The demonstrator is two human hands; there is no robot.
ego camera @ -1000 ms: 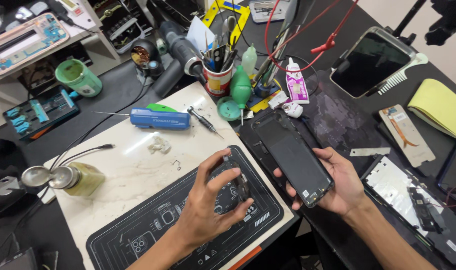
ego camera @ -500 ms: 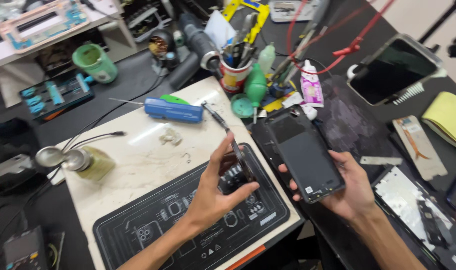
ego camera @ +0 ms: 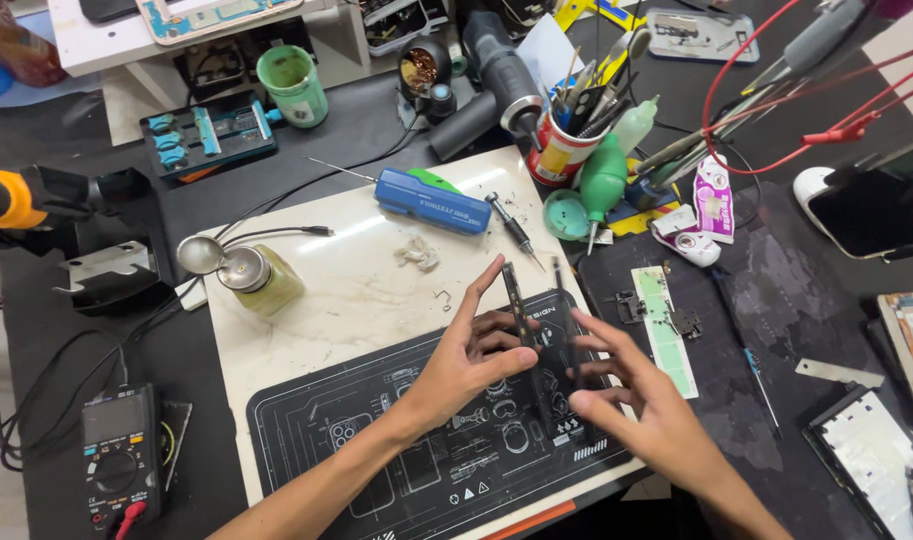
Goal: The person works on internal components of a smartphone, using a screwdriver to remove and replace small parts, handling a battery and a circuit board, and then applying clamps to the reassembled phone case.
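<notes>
You look down on a dark counter (ego camera: 377,130) crowded with tools. A pale stone slab (ego camera: 347,290) lies on it, catching a bright glare of light from above. A white shelf unit (ego camera: 107,50) stands at the far left edge.

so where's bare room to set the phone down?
Pale board between brass-capped bottle, blue case and left hand; black mat near corner. Crowded around tool cup; parts on the dark mat at right.
</notes>
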